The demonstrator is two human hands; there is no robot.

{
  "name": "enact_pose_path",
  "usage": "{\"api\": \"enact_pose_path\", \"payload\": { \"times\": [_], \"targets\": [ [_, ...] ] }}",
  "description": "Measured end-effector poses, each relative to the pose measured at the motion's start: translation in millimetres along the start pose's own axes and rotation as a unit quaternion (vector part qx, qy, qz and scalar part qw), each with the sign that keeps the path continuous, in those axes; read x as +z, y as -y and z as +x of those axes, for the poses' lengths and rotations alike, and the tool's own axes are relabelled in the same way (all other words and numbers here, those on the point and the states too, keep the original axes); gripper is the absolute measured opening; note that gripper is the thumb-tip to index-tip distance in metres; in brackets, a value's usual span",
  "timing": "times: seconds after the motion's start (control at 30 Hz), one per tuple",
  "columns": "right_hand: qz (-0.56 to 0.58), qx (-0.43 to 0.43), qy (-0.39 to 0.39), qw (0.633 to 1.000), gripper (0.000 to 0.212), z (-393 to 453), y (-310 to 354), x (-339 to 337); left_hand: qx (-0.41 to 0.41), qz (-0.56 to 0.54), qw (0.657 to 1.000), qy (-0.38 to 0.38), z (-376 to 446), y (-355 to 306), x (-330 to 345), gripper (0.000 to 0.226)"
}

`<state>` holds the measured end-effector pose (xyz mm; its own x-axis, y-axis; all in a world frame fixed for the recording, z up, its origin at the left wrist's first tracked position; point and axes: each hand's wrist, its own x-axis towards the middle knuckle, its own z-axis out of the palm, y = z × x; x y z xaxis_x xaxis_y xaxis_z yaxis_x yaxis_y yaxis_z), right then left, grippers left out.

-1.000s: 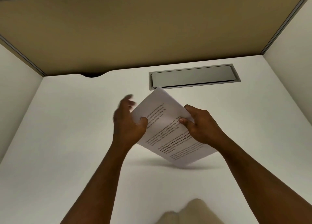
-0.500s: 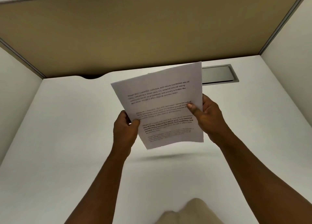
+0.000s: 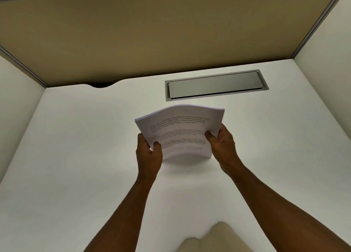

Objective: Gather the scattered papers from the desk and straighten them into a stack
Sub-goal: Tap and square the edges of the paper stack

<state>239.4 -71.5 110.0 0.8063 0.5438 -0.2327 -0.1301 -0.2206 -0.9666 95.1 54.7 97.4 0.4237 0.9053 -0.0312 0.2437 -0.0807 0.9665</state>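
Note:
A stack of white printed papers stands on its lower edge on the white desk, bowed and leaning away from me. My left hand grips its left side, thumb across the front sheet. My right hand grips the right side, thumb on the printed face. The top edges of the sheets look roughly even. No loose sheets lie elsewhere on the desk.
A grey metal cable hatch is set into the desk behind the papers. Tan partition panels wall the back, white panels the sides. A cable notch sits at the back left. My beige trousers show at the bottom.
The papers were lifted and turned upright in the air, then brought down onto the desk on their lower edge, where they now bow. Both hands have slid lower along the sides.

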Motion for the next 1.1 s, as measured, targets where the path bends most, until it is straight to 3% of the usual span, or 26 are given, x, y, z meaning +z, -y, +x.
{"api": "enact_pose_path", "payload": {
  "times": [0.4, 0.67, 0.87, 0.97, 1.1],
  "targets": [
    [0.016, -0.009, 0.010, 1.000, 0.034, 1, -5, -2, 0.023, -0.039, 0.999, -0.015, 2, 0, -1, 0.041],
    [-0.004, 0.041, 0.035, 0.999, 0.035, 1, -29, 3, -0.046, -0.006, 0.999, 0.019, -3, 26, 4, 0.038],
    [-0.043, 0.015, 0.042, 0.998, 0.027, 0, -24, 0, -0.053, 0.001, 0.998, 0.028, -2, 22, -2, 0.033],
    [-0.084, 0.001, 0.057, 0.995, 0.021, 5, -17, -6, -0.098, 0.004, 0.993, 0.066, 6, 14, -13, 0.030],
    [-0.091, 0.027, 0.083, 0.992, 0.019, 16, -13, -12, -0.221, -0.060, 0.967, 0.115, 20, 4, -30, 0.041]
  ]
}}
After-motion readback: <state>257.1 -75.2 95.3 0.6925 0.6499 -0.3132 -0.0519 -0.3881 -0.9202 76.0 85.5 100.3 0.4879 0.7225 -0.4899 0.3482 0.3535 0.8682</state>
